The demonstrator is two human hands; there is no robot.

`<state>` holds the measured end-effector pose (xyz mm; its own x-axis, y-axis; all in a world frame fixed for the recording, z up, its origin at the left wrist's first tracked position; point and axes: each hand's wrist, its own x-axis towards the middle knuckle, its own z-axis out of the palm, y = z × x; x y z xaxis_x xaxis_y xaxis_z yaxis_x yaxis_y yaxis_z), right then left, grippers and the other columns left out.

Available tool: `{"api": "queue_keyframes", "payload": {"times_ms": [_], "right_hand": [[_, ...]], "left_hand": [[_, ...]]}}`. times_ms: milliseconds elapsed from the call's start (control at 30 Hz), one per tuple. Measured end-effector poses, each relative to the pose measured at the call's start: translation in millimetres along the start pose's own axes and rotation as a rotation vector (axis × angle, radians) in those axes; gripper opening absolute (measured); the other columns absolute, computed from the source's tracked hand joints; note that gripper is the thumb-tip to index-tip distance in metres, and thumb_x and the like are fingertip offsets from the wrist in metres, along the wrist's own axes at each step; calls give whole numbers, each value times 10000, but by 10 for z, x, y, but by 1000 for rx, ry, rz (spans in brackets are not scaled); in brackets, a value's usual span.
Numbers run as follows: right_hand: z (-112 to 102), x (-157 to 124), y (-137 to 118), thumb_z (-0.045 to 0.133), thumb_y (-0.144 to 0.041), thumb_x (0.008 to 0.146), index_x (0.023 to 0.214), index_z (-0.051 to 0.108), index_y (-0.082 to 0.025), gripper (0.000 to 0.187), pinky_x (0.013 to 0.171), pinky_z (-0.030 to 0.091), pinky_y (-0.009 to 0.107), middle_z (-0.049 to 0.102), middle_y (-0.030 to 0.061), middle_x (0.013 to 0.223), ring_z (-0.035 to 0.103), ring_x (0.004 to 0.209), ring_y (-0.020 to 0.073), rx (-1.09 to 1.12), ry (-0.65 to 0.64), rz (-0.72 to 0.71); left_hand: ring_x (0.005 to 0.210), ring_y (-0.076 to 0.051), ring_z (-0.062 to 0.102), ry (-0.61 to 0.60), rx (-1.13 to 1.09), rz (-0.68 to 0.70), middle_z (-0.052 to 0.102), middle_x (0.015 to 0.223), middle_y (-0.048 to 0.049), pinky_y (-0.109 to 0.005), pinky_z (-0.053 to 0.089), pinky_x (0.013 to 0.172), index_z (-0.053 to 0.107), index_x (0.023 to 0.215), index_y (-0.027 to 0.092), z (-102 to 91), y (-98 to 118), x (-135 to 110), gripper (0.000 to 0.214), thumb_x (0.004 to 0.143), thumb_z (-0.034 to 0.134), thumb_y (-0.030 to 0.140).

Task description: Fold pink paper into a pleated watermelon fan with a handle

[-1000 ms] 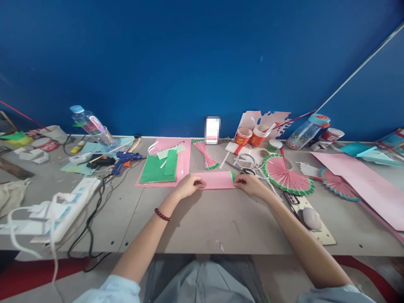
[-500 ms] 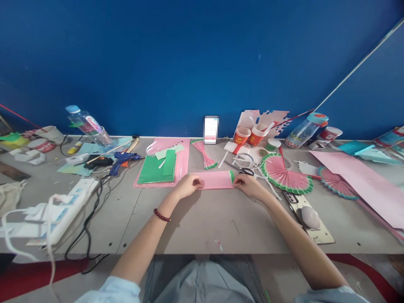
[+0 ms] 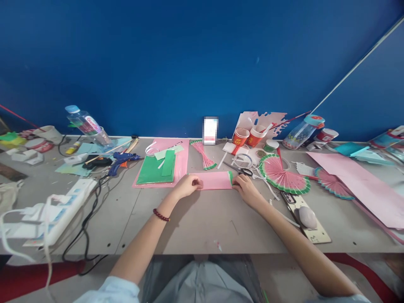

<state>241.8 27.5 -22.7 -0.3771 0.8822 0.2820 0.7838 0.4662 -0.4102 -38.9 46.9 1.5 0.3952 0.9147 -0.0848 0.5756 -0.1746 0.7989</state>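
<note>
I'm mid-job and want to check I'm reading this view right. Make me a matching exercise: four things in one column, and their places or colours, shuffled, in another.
Things
1. pink strip
2. glue gun
3. power strip
4. bracelet

Places or colours
A. white, toward the left edge of the view
B. dark red, worn on the left arm
C. between the left hand and the right hand
D. blue, with an orange part

Pairs: 1-C, 2-D, 3-A, 4-B
</note>
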Motion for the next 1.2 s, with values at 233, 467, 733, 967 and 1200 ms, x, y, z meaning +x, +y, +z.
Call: {"api": "queue_keyframes", "payload": {"times_ms": [233, 467, 733, 967, 1200], "right_hand": [[-85, -41, -94, 374, -136, 905, 908, 605, -221, 246, 771, 423, 324, 584, 86, 920, 502, 849, 211, -152, -82, -223], [-122, -62, -141, 386, -133, 890, 907, 616, -213, 244, 761, 443, 317, 617, 79, 900, 540, 849, 201, -54, -72, -187], [-73, -69, -98, 378, -126, 880, 892, 611, -198, 244, 767, 447, 331, 623, 79, 892, 539, 843, 202, -8, -54, -151], [-65, -68, -86, 386, -115, 871, 883, 616, -203, 246, 764, 451, 331, 628, 79, 893, 541, 837, 200, 14, -45, -153], [-77, -49, -63, 390, -137, 873, 876, 625, -206, 245, 765, 459, 344, 631, 81, 886, 550, 833, 199, 73, -38, -156]], "left_hand": [[626, -137, 575, -13, -20, -3, 653, 670, -4, -232, 427, 591, 631, 659, 166, -5, -11, 9, 73, 706, 633, 222], [758, -170, 623, -36, 18, 48, 700, 818, -33, -245, 455, 677, 692, 767, 180, -90, 76, -98, 168, 775, 579, 305], [852, -187, 622, -12, 209, 68, 686, 981, -39, -267, 456, 751, 711, 890, 221, -323, 105, -332, 218, 807, 511, 199], [856, -200, 627, 0, 258, 39, 704, 944, -48, -300, 464, 771, 712, 835, 209, -276, 56, -317, 217, 770, 514, 145], [822, -205, 646, 15, 201, -3, 713, 885, -62, -301, 476, 764, 707, 729, 197, -254, -61, -208, 147, 743, 561, 185]]}}
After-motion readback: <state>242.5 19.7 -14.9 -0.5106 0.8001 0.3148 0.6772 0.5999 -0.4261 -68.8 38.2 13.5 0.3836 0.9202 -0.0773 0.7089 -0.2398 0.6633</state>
